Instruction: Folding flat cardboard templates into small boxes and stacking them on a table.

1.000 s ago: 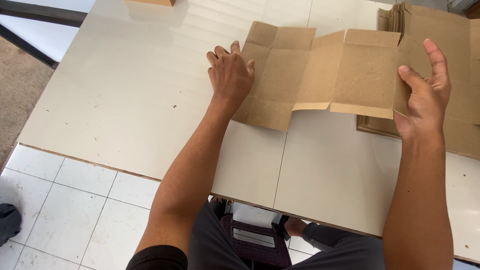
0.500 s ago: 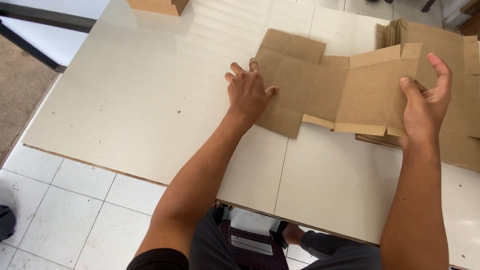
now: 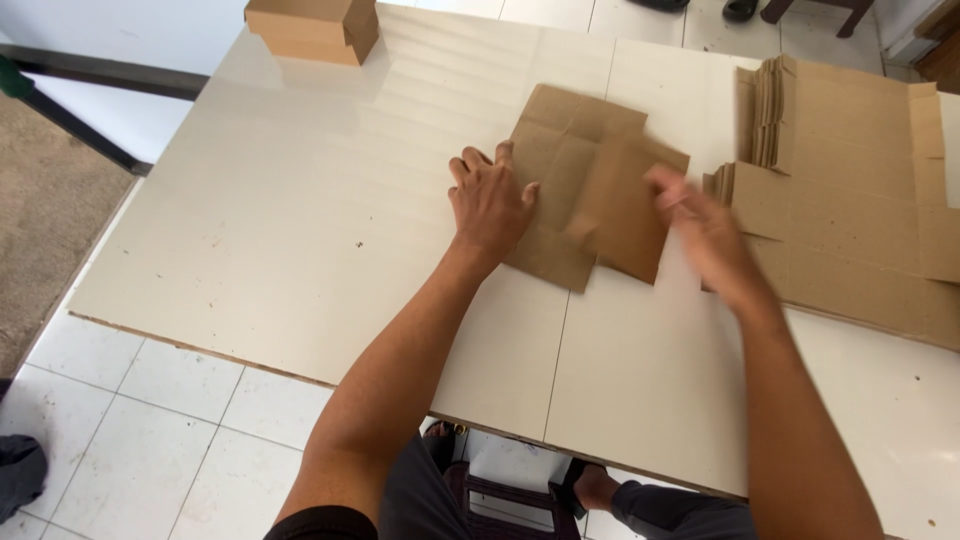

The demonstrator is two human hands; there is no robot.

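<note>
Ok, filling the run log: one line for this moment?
left hand flat on folded cardboard blank | right hand blurred at its right edge | stack of flat blanks to the right | table

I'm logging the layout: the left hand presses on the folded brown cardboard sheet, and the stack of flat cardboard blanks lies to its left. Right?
Not quite. In the head view the left hand does press on the folded brown cardboard sheet, but the stack of flat cardboard blanks lies to its right, not its left.

A small packing workshop is suggested: a stack of flat cardboard blanks (image 3: 850, 200) is piled at the right edge of a broad cream table (image 3: 300, 230), folded boxes (image 3: 310, 28) are kept at its far-left corner, and a white tiled floor (image 3: 150, 440) is seen below.
</note>
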